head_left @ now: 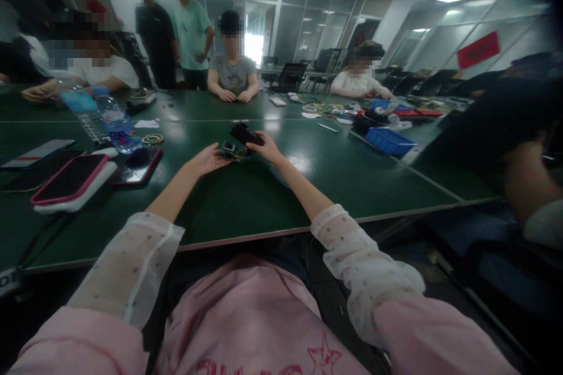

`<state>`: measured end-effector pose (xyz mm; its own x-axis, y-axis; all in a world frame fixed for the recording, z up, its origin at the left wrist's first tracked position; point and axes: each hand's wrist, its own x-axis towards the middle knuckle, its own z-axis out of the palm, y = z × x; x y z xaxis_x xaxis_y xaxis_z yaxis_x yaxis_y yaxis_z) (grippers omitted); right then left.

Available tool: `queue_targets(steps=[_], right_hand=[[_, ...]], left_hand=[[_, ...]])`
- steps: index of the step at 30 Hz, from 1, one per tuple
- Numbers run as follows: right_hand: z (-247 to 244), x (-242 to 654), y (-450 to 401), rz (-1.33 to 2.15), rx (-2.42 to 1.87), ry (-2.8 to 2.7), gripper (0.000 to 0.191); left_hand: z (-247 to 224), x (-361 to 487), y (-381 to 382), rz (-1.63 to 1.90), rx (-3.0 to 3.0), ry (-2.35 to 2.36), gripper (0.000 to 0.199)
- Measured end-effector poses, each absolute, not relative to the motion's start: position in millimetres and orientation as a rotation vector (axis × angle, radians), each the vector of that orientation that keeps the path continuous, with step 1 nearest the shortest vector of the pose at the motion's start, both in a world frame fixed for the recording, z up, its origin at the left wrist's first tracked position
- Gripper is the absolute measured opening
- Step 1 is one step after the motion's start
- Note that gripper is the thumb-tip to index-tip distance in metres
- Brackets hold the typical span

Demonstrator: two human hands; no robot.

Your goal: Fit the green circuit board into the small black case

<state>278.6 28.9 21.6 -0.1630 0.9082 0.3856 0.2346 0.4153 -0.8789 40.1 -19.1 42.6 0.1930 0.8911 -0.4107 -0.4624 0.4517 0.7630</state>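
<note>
Wired electronic module point(237, 156) and black block point(243, 133), 12 o'clock from wearer

Right hand point(267, 147) closed on the block, held tilted just above the module; can't tell if joined. Left hand point(210, 159) half open, fingers at the module's left side, grip unclear. Both over green table point(264, 199).

Containers: blue plastic bin point(390, 140) at 2 o'clock, contents hidden by its wall, clear plastic bag point(398, 123) near its far rim. Two plastic bottles point(118, 122) at 10 o'clock, blue labels, fill level unclear. Nearer, still 10 o'clock: dark phone point(137, 165), pink-cased phone point(70, 179) atop white object point(81, 192).
</note>
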Motion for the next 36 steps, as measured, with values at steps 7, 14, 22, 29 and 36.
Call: queue_targets(steps=[7,14,22,29,36], right_hand=[[13,286,37,0.672,-1.201,-1.568,0.064],[13,290,34,0.516,-1.352,-1.663,0.061],[5,288,34,0.212,-1.530,-1.887,0.056],[3,287,33,0.106,-1.582,-1.984,0.059],[0,288,34,0.093,-1.571,-1.999,0.059]], left_hand=[[41,39,-18,1.000,0.637,0.991,0.043],[38,38,-16,1.016,0.566,0.945,0.044],[44,41,-20,1.007,0.560,0.962,0.041],[40,39,-17,1.019,0.564,0.940,0.043],[42,40,-18,1.018,0.583,0.955,0.041]])
